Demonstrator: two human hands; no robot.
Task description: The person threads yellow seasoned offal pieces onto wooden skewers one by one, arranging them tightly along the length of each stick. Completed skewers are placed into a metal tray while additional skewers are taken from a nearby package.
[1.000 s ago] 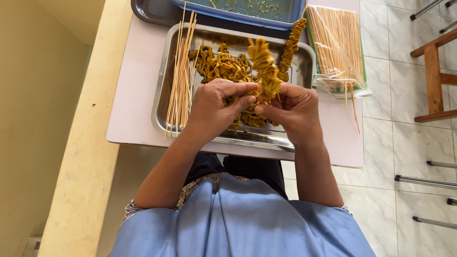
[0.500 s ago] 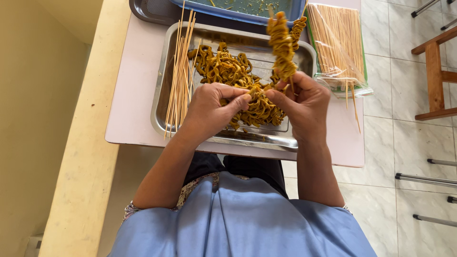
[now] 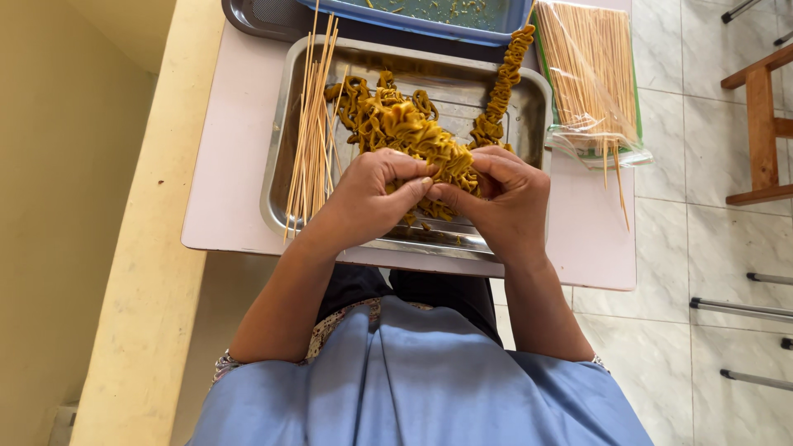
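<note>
A steel tray (image 3: 285,124) holds a heap of yellow-brown marinated strips (image 3: 373,101) and a bundle of bamboo skewers (image 3: 314,132) along its left side. Over the tray's near edge, my left hand (image 3: 363,202) and my right hand (image 3: 508,198) meet, both pinching a skewer threaded with folded yellow strips (image 3: 421,136) that points up and left. A finished threaded skewer (image 3: 502,87) leans against the tray's right wall.
A clear bag of bamboo skewers (image 3: 591,74) lies right of the tray on the pale pink table (image 3: 235,173). A blue tray (image 3: 413,18) sits behind. A wooden chair (image 3: 760,124) stands on the tiled floor at right; a cream ledge (image 3: 157,248) runs along the left.
The threaded skewer, held upright and leaning right earlier, has been tilted down to point up-left over the heap. Both hands moved slightly toward me, staying together.
</note>
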